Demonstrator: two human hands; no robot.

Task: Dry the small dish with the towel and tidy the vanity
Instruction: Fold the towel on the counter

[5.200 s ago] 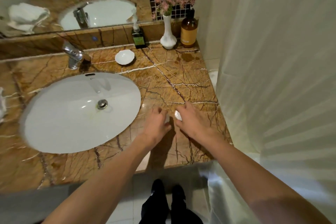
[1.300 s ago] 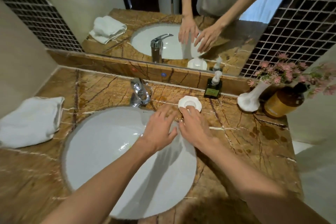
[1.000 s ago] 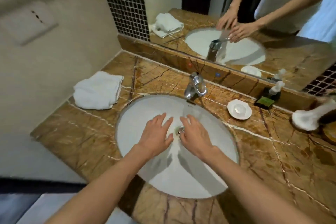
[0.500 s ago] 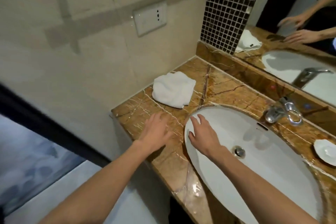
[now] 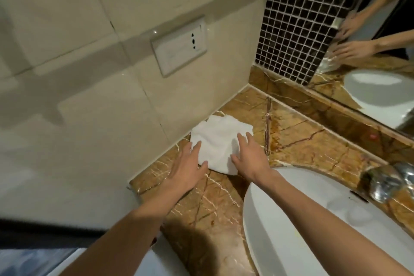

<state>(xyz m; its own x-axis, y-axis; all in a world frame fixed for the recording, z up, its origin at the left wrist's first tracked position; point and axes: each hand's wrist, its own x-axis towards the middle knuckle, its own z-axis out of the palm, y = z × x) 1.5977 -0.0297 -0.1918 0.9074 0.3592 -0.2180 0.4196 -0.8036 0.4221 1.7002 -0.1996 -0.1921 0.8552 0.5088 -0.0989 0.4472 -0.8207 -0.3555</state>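
While both arms reach toward the left end of the brown marble vanity top [image 5: 215,204], the folded white towel [image 5: 218,141] lies flat there, close against the beige tiled wall [image 5: 89,96]. Left hand [image 5: 188,168]: fingers spread wide, fingertips resting on the towel's near-left edge, palm over bare marble; nothing gripped. Right hand [image 5: 251,159]: fingers also spread, laid on the towel's right side with the thumb at its near edge; nothing gripped. Towel sits between the two hands, not lifted.

White oval sink basin [image 5: 313,231] lies to the right of the towel; the visible part holds no object. Chrome faucet [image 5: 389,181] stands at the basin's far edge, blurred. Right forearm crosses over the basin rim. Small dish: outside this view.

Wall socket plate [image 5: 179,45] sits above the towel. Mirror [image 5: 380,51], upper right, reflects both hands and part of the basin, beside a strip of black mosaic tile [image 5: 298,22].

Against the frame half a second earlier: both hands were short of the towel, left over the marble, right over the basin rim; they now touch it. Dish edge, then visible at far right, has dropped out of view as the camera turned left.
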